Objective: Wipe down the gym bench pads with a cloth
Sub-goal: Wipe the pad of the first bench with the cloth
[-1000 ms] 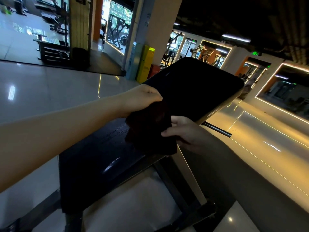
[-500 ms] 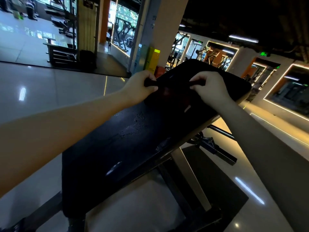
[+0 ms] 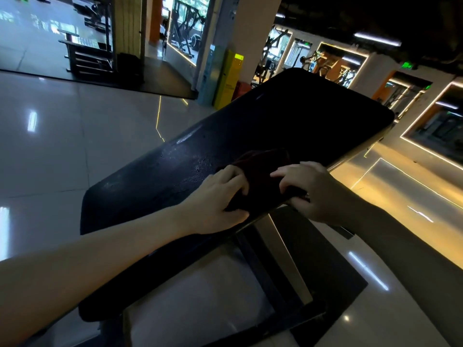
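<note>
A long black bench pad (image 3: 288, 126) slopes up from lower left to upper right across the head view, with damp streaks on its middle. A dark reddish cloth (image 3: 263, 171) lies on the pad near its right edge. My left hand (image 3: 215, 204) grips the cloth's left side with curled fingers. My right hand (image 3: 310, 189) grips the cloth's right side at the pad's edge, fingers curled over it.
The bench's metal frame and a dark floor mat (image 3: 333, 279) lie below the pad. Glossy tiled floor (image 3: 75, 136) spreads to the left. A pillar with a yellow box (image 3: 229, 78) stands behind. Gym machines (image 3: 323, 63) fill the lit rooms at the back.
Both hands pulled the cloth down the pad from near its upper end to its middle, close to the right edge. The camera came closer to the pad.
</note>
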The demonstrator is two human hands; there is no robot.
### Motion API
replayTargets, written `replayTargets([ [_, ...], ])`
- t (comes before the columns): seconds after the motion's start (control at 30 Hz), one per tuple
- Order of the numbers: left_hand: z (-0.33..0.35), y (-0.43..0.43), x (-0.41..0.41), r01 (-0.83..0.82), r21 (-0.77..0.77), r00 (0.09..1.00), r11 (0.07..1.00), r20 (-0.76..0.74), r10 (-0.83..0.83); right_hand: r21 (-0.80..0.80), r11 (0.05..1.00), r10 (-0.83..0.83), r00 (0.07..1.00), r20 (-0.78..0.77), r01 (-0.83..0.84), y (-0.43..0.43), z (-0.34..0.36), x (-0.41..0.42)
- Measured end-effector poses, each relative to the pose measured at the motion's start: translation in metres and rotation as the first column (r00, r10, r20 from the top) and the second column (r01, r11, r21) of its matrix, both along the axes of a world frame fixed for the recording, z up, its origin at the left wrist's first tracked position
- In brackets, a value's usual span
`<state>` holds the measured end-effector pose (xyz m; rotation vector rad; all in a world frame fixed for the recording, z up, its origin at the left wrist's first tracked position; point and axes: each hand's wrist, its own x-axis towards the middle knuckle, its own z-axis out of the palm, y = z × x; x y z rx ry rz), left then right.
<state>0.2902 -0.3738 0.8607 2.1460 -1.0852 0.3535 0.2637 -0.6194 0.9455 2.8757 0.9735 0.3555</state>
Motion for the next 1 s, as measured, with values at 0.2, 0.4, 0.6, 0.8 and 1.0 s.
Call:
replayTargets([
  [0.2,0.004,-0.065,0.013,-0.127,0.149,0.991,0.981,0.062,0.119,0.229,0.973,0.02,0.999,0.038,-0.028,-0.004,0.007,0.003],
  [0.4,-0.007,-0.086,0.015,-0.294,0.174,0.946,0.94,0.196,0.26,0.184,0.981,-0.113,0.963,0.243,0.069,-0.019,0.016,0.026],
  [0.6,-0.015,-0.088,0.014,-0.319,0.134,0.935,0.938,0.205,0.288,-0.1,0.985,-0.12,0.977,0.175,0.139,-0.014,0.016,0.043],
  [0.8,-0.014,-0.086,0.01,-0.325,0.127,0.94,0.937,0.153,0.305,-0.17,0.985,0.018,0.985,0.17,0.011,-0.011,0.015,0.039],
  [1.0,-0.02,-0.081,0.003,-0.329,0.111,0.94,0.938,0.139,0.313,-0.227,0.973,-0.007,0.989,0.146,0.04,-0.018,0.012,0.039],
])
